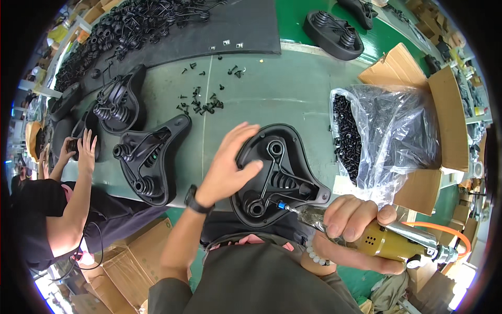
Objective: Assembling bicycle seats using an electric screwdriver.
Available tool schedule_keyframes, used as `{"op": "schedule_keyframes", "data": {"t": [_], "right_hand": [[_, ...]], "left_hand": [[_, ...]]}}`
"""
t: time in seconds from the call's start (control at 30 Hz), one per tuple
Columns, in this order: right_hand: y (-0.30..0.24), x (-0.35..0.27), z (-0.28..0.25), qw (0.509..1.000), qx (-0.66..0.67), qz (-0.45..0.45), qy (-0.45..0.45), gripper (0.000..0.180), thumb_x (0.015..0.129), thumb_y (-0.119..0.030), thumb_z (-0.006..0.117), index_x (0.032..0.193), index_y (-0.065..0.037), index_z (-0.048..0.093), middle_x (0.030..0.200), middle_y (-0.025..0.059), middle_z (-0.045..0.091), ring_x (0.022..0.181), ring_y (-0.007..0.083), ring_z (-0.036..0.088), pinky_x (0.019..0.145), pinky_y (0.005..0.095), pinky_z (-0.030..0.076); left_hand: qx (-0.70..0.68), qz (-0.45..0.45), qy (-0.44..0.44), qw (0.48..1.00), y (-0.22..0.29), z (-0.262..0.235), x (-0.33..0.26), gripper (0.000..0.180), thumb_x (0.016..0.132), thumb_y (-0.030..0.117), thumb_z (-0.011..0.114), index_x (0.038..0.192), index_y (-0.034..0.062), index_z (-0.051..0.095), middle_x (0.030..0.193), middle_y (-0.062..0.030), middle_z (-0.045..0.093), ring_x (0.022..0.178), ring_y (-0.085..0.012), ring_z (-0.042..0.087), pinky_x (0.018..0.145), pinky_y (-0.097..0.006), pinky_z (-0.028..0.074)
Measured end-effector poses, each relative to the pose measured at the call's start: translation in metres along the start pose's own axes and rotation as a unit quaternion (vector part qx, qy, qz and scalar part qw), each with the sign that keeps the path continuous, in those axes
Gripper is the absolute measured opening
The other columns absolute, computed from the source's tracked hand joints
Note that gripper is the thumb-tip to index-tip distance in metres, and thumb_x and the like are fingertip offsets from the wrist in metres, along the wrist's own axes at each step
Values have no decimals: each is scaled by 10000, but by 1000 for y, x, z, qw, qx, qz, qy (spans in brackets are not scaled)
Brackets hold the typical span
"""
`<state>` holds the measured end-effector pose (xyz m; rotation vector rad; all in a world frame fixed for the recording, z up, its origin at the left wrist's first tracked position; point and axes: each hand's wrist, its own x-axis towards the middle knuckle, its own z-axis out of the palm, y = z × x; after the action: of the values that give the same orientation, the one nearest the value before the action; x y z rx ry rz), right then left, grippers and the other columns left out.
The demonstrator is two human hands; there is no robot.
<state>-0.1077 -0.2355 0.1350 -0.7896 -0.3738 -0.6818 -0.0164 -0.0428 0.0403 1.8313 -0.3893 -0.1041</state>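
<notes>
A black bicycle saddle (308, 180) lies underside up on the bench in front of me, its narrow end pointing right. It has coil springs and a wire frame inside. My left hand (230, 165) holds its left side, with the thumb over the rim and the fingers along the upper edge. In my right hand (355, 225) is a gold and silver air screwdriver (384, 242) with an orange hose (444, 225). Its blue-collared bit (282, 205) reaches into the saddle's lower side near a spring. Whether a screw sits at the tip is too small to tell.
Loose black screws (206, 104) are scattered beyond the saddle. An opened carton (452, 120) at right holds a plastic bag (392, 136) of black screws. More saddles (149, 157) stand left, near a co-worker's hands (86, 149). Black spring parts (130, 31) are heaped at far left.
</notes>
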Motion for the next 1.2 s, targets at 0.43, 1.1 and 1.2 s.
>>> {"op": "schedule_keyframes", "data": {"t": [0.43, 1.1, 1.2], "right_hand": [[15, 11, -17, 993, -84, -4, -81, 918, 812, -838, 493, 1255, -34, 465, 769, 103, 595, 574, 241, 591, 521, 350, 486], [110, 1, -38, 978, -135, 137, -76, 1089, 642, -915, 565, 1113, 65, 502, 821, 157, 602, 718, 258, 615, 664, 357, 535], [113, 4, -40, 972, -151, 165, -76, 1091, 634, -928, 553, 1119, 48, 521, 785, 149, 592, 673, 253, 586, 622, 353, 510]], "left_hand": [[29, -8, -123, 992, -20, 17, -9, 660, 710, 76, 789, 1333, 82, 572, 1386, -92, 571, 1430, -373, 348, 1141, -463, 354], [41, 37, -68, 996, -33, 20, -10, 600, 720, 151, 825, 1266, 48, 598, 1279, -118, 624, 1355, -374, 443, 1078, -456, 426], [39, 40, -58, 997, -35, 20, -9, 607, 706, 149, 831, 1256, 41, 599, 1267, -120, 629, 1352, -375, 449, 1077, -457, 431]]}}
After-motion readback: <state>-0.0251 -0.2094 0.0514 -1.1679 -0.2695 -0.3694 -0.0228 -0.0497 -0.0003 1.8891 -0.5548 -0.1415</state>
